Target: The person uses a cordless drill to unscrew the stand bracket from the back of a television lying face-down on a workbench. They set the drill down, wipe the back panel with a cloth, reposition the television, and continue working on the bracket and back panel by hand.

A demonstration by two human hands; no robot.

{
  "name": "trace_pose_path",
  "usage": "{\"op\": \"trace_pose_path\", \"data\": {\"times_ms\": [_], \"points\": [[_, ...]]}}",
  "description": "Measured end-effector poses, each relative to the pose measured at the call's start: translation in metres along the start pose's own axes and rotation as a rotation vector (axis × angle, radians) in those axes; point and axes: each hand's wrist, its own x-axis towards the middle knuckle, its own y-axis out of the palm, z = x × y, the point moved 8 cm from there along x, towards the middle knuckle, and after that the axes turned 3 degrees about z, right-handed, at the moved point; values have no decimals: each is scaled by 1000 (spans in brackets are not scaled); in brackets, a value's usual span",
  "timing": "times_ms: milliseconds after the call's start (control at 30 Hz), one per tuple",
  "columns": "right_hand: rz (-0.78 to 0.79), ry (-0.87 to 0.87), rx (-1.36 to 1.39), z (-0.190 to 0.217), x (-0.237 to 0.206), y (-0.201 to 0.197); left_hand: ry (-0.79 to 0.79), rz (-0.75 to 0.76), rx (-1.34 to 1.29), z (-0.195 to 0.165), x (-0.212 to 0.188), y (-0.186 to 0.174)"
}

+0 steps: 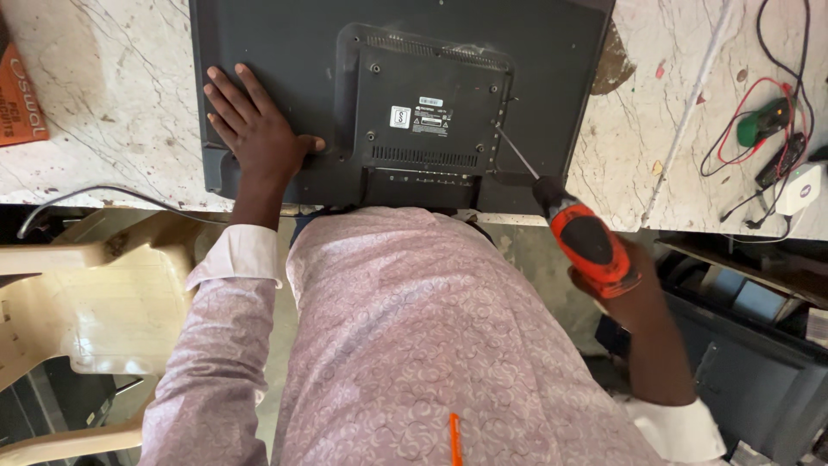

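Observation:
A black flat-screen set (276,52) lies face down on the marble worktop (121,112), its raised back cover (431,103) up. My left hand (254,125) presses flat on the back panel, left of the raised cover, fingers spread. My right hand (634,293) grips the orange and black handle of a screwdriver (586,242). Its thin metal shaft (515,151) slants up and left, with the tip at the right edge of the raised cover near a screw hole. A white label (429,116) sits in the cover's middle.
A cream plastic chair (95,293) stands at my left below the worktop edge. At the right on the marble lie a green tool with red and black wires (763,121) and a white device (798,190). Dark equipment (759,362) sits lower right. An orange pen (454,438) sticks from my shirt.

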Motion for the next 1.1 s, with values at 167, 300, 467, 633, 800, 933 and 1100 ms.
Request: {"op": "trace_pose_path", "data": {"times_ms": [167, 300, 467, 633, 800, 933, 1100], "points": [[78, 254, 206, -23, 13, -18, -7, 1, -16, 1, 1, 2], [140, 105, 528, -8, 27, -32, -17, 0, -20, 3, 1, 3], [221, 141, 732, -6, 43, -43, -35, 4, -31, 2, 1, 2], [243, 164, 769, -7, 49, -49, -29, -18, -29, 1, 1, 0], [240, 160, 766, -11, 50, -51, -25, -20, -22, 1, 0, 0], [261, 192, 787, -15, 48, -48, -14, -33, -22, 1, 1, -1], [239, 186, 747, -16, 47, -50, -8, -40, -25, 2, 0, 0]]}}
